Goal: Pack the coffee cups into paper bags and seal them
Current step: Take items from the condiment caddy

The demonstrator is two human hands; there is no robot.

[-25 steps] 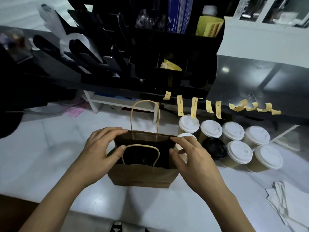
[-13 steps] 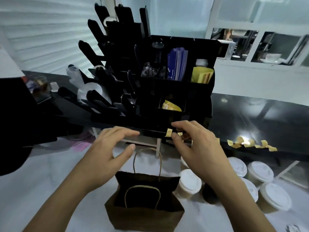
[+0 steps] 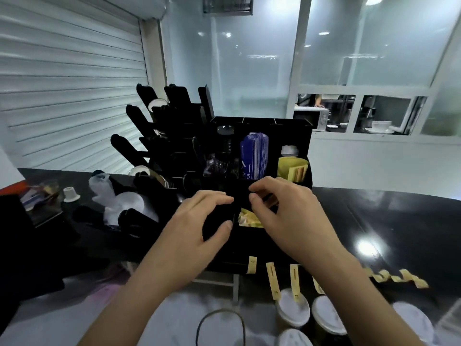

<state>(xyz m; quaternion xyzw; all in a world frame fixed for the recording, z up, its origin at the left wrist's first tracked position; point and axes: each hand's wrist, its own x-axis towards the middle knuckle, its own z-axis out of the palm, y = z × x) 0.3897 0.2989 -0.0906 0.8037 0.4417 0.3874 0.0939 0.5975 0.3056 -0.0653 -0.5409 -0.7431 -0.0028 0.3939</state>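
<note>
While I watch the black organizer (image 3: pixel 249 245), left hand (image 3: pixel 197 228) spread and holding nothing, right hand (image 3: pixel 289 216) pinch contents indeterminate, white-lidded coffee cups (image 3: pixel 294 309) at counter's near right edge, bag handle (image 3: pixel 220 323) beside them

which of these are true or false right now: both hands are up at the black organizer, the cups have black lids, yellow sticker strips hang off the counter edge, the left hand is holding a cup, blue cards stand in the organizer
1. Both hands are raised in front of the black organizer. True: the left hand and right hand are both there.
2. The coffee cups in view have black lids. False: the lids seen here are white.
3. Yellow sticker strips hang from the black counter edge. True.
4. The left hand holds a cup. False: its fingers are loosely curved and hold nothing.
5. Blue cards stand in an upper compartment of the organizer. True.
</note>
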